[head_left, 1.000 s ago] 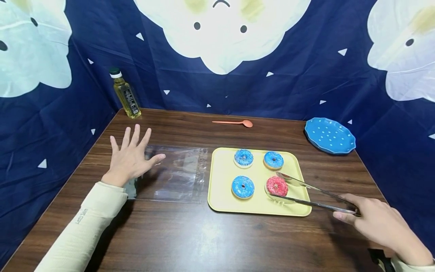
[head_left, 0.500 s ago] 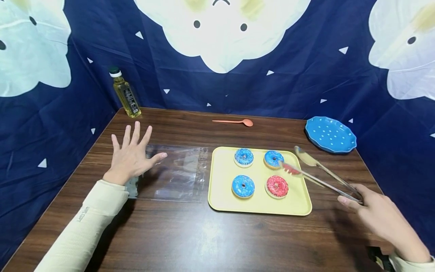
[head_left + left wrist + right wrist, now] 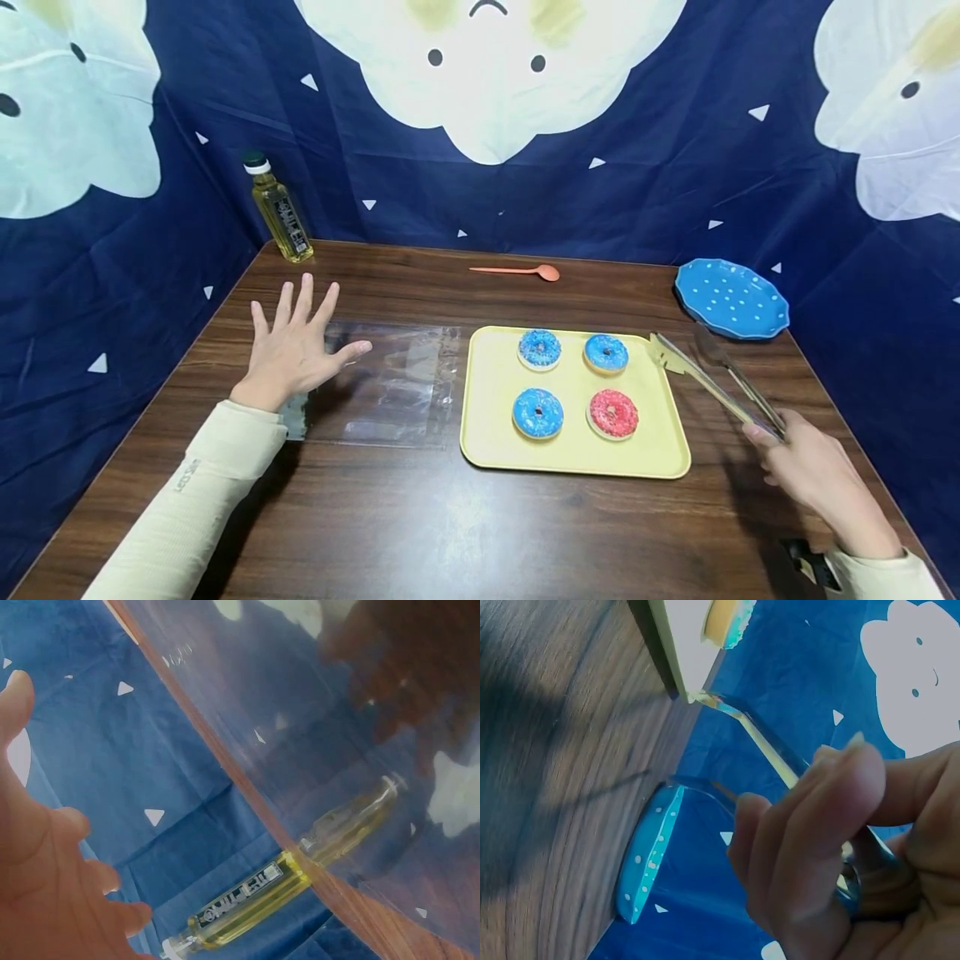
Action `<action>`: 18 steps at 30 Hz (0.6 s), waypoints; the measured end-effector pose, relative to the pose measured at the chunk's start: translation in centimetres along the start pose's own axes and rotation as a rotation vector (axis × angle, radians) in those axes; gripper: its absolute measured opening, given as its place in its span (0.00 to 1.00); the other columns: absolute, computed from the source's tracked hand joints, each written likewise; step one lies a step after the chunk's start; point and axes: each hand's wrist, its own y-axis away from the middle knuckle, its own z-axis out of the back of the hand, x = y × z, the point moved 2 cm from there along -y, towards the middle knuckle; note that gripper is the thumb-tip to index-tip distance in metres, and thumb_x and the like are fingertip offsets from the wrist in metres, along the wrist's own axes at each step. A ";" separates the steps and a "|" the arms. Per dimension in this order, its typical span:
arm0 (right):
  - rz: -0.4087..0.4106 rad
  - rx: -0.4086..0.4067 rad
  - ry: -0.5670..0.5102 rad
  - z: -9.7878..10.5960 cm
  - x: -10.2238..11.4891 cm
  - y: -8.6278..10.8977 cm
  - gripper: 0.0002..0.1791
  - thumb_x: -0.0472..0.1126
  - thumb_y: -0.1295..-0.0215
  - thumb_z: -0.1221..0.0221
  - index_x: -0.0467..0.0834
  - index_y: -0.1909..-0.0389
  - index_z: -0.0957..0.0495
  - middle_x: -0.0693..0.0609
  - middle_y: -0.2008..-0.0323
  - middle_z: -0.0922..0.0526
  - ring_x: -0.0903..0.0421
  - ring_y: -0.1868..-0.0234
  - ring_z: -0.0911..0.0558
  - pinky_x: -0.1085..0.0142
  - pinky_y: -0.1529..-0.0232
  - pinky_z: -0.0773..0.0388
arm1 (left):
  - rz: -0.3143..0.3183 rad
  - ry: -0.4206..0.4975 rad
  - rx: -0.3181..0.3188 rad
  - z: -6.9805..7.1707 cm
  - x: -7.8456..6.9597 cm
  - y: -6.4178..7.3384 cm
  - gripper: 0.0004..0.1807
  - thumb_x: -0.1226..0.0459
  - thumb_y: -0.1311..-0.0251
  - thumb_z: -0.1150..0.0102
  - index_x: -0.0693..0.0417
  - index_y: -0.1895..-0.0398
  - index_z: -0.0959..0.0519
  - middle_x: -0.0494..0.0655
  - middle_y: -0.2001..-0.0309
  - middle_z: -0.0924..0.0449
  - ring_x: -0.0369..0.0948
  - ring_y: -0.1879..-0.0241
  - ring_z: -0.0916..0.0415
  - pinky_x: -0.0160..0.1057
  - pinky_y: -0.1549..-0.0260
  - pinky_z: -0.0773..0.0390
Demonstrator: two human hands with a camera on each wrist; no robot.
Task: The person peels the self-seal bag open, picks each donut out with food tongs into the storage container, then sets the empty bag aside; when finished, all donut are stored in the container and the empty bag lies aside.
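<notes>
My right hand (image 3: 813, 467) grips metal tongs (image 3: 738, 383) near their hinge end. The tongs' arms are spread, with nothing between them, and one tip overlaps the right rim of the yellow tray (image 3: 573, 454). On the tray lie a red donut (image 3: 612, 414) and three blue donuts, including a front blue donut (image 3: 537, 413) and a back right blue donut (image 3: 606, 354). My left hand (image 3: 292, 354) holds nothing; its fingers are spread wide above a clear plastic bag (image 3: 390, 383) lying left of the tray. In the right wrist view, curled fingers (image 3: 832, 802) wrap the tongs.
An oil bottle (image 3: 282, 212) stands at the back left corner of the table (image 3: 450, 533). An orange spoon (image 3: 517, 271) lies along the back edge. A blue dotted plate (image 3: 729, 298) sits at the back right, beyond the tongs. Dark blue cloth (image 3: 405, 208) hangs behind the table.
The tongs have lifted away from around the red donut and swung right to the tray's right edge, their arms still apart. The red donut stays on the tray. My left hand is nearly unmoved.
</notes>
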 end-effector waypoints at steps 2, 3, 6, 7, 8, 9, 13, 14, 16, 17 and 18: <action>-0.007 -0.012 -0.003 0.0 -0.1 0.0 0.30 0.52 0.19 0.56 0.23 0.45 0.37 0.50 0.77 0.18 0.55 0.77 0.17 0.57 0.75 0.26 | 0.000 0.004 0.001 0.0 0.0 0.0 0.58 0.24 0.41 0.59 0.46 0.18 0.60 0.58 0.21 0.77 0.61 0.24 0.78 0.72 0.37 0.82; -0.012 -0.014 -0.006 0.1 -0.1 0.0 0.30 0.53 0.19 0.56 0.24 0.46 0.37 0.50 0.77 0.18 0.55 0.77 0.17 0.57 0.75 0.27 | 0.000 0.006 0.003 -0.1 0.0 0.0 0.58 0.24 0.41 0.59 0.46 0.18 0.60 0.58 0.21 0.77 0.61 0.24 0.78 0.71 0.37 0.82; -0.033 -0.012 -0.007 0.1 -0.3 0.0 0.29 0.52 0.19 0.58 0.24 0.49 0.36 0.50 0.78 0.18 0.53 0.76 0.18 0.56 0.74 0.27 | 0.001 0.012 0.006 -0.1 0.0 0.1 0.58 0.24 0.40 0.59 0.46 0.18 0.60 0.58 0.21 0.77 0.61 0.24 0.78 0.71 0.37 0.83; -0.039 -0.010 0.004 0.1 -0.4 0.0 0.29 0.52 0.19 0.59 0.24 0.51 0.36 0.51 0.79 0.18 0.51 0.75 0.18 0.56 0.74 0.27 | 0.001 0.013 0.008 -0.1 0.0 0.1 0.58 0.24 0.40 0.59 0.46 0.18 0.60 0.58 0.21 0.77 0.61 0.24 0.78 0.70 0.38 0.84; -0.046 -0.003 0.012 0.0 -0.4 0.0 0.29 0.52 0.19 0.59 0.24 0.52 0.36 0.52 0.79 0.19 0.47 0.74 0.17 0.54 0.73 0.26 | 0.001 0.015 0.012 -0.2 0.0 0.0 0.58 0.24 0.40 0.59 0.46 0.18 0.61 0.58 0.21 0.78 0.61 0.24 0.78 0.70 0.38 0.84; -0.055 0.005 0.020 0.0 -0.5 -0.1 0.29 0.52 0.18 0.60 0.24 0.52 0.36 0.52 0.80 0.18 0.43 0.72 0.17 0.53 0.72 0.26 | 0.001 0.017 0.015 -0.2 0.0 0.0 0.58 0.24 0.40 0.59 0.45 0.18 0.62 0.58 0.21 0.78 0.61 0.24 0.78 0.70 0.38 0.85; -0.062 0.038 0.069 -0.4 -0.6 -0.2 0.30 0.52 0.18 0.62 0.22 0.56 0.37 0.52 0.81 0.18 0.27 0.62 0.19 0.43 0.65 0.25 | -0.001 0.021 0.022 -0.2 -0.2 0.0 0.58 0.24 0.41 0.59 0.45 0.18 0.62 0.58 0.21 0.77 0.61 0.24 0.78 0.70 0.38 0.85; -0.063 0.048 0.074 -0.5 -0.7 -0.3 0.30 0.52 0.18 0.62 0.22 0.56 0.37 0.52 0.80 0.17 0.26 0.61 0.20 0.41 0.64 0.25 | -0.002 0.022 0.022 -0.2 -0.2 0.0 0.58 0.24 0.41 0.58 0.45 0.18 0.62 0.58 0.21 0.77 0.61 0.24 0.77 0.70 0.38 0.85; -0.064 0.067 0.091 -0.6 -0.8 -0.3 0.31 0.52 0.18 0.63 0.22 0.58 0.38 0.47 0.78 0.18 0.24 0.60 0.21 0.40 0.63 0.26 | -0.003 0.024 0.020 -0.2 -0.3 -0.1 0.58 0.24 0.40 0.58 0.45 0.18 0.61 0.58 0.21 0.77 0.61 0.24 0.77 0.70 0.38 0.85; -0.072 0.079 0.098 -0.6 -0.9 -0.4 0.31 0.52 0.18 0.63 0.22 0.58 0.38 0.43 0.76 0.19 0.23 0.59 0.22 0.40 0.63 0.26 | -0.004 0.025 0.021 -0.2 -0.4 -0.1 0.58 0.25 0.40 0.57 0.45 0.18 0.61 0.59 0.21 0.77 0.61 0.24 0.77 0.70 0.38 0.84; -0.079 0.087 0.109 -0.6 -0.9 -0.5 0.31 0.53 0.18 0.63 0.22 0.58 0.38 0.37 0.74 0.19 0.23 0.59 0.23 0.39 0.64 0.26 | -0.005 0.025 0.022 -0.2 -0.4 -0.1 0.58 0.25 0.40 0.57 0.45 0.18 0.61 0.59 0.21 0.77 0.61 0.24 0.77 0.70 0.38 0.84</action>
